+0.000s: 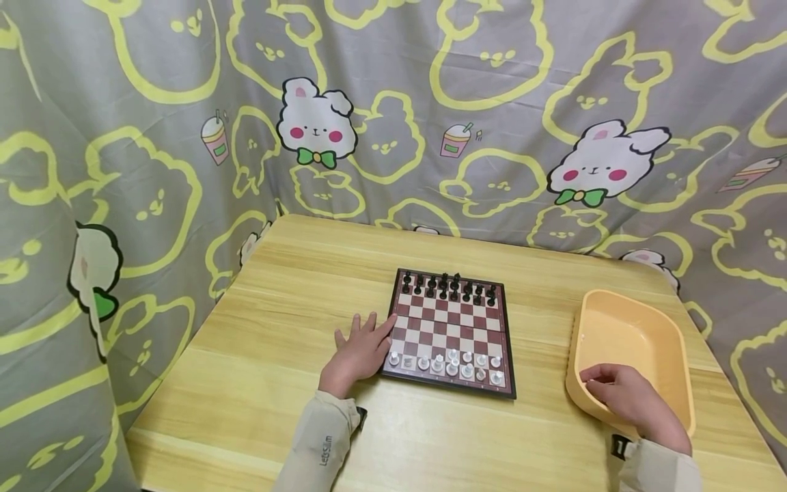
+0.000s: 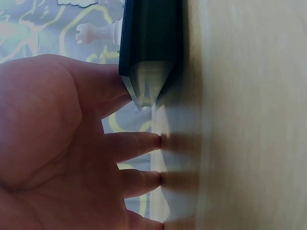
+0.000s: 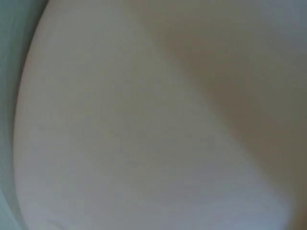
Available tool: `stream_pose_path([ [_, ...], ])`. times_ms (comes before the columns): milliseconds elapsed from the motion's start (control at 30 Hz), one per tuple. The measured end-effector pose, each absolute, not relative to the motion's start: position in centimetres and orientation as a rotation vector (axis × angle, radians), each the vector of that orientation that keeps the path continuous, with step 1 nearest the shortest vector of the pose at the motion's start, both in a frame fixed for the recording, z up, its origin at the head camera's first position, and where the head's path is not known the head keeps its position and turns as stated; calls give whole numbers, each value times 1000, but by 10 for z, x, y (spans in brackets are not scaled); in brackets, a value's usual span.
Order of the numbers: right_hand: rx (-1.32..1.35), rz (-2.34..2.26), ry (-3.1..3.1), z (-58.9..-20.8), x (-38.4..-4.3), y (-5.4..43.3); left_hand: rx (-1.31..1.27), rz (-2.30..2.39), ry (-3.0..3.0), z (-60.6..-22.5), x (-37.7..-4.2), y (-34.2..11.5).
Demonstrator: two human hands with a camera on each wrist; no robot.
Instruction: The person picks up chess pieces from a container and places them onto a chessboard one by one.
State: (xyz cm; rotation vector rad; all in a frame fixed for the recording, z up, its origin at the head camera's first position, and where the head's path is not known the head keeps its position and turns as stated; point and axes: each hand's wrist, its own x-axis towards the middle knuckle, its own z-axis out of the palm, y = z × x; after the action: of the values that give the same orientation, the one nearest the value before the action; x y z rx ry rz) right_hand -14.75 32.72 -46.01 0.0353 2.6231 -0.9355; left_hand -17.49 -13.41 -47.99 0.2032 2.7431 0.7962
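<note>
A magnetic-style chessboard [image 1: 430, 335] in red and white lies on the table. Two rows of black chess pieces [image 1: 443, 294] line its far side; white chess pieces [image 1: 438, 363] stand along the near side, with white pawns [image 1: 467, 357] only toward the right. My left hand [image 1: 359, 350] rests at the board's left edge, fingers spread, fingertips on the tabletop. In the left wrist view a white rook [image 2: 96, 33] shows above the dark board side [image 2: 151, 38]. My right hand [image 1: 624, 395] is over the yellow basket [image 1: 676, 355] with bent fingers; I cannot tell whether they hold something.
The light wooden table [image 1: 270, 328] carries the board in the middle and the basket at right. A grey curtain [image 1: 393, 61] with rabbit drawings hangs behind and to both sides. A small white thing [image 1: 583, 337] shows at the basket's left inner wall. The right wrist view is blurred.
</note>
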Motion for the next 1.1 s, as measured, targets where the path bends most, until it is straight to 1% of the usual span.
stream_pose_path([
  [200,120,-1025,2655,-459,-144,327,206,801,2743,-481,-174,-134],
  [333,227,-1198,2738,-458,-141,326,203,807,2740,-482,-174,-134],
  [433,394,-1533,2765,-456,-142,324,201,813,2739,-483,-174,-134],
  [600,907,-2323,2535,-448,-147,320,200,817,2739,-483,-175,-134],
  [667,1038,-2585,2446,-447,-148,321,198,815,2738,-483,-175,-134],
  [767,1073,-2923,2351,-447,-149,324,197,808,2741,-482,-175,-134],
  [867,1053,-3147,2311,-448,-150,325,198,807,2744,-482,-175,-134],
  [1100,1140,-3348,2232,-447,-151,327,201,815,2739,-483,-175,-134],
])
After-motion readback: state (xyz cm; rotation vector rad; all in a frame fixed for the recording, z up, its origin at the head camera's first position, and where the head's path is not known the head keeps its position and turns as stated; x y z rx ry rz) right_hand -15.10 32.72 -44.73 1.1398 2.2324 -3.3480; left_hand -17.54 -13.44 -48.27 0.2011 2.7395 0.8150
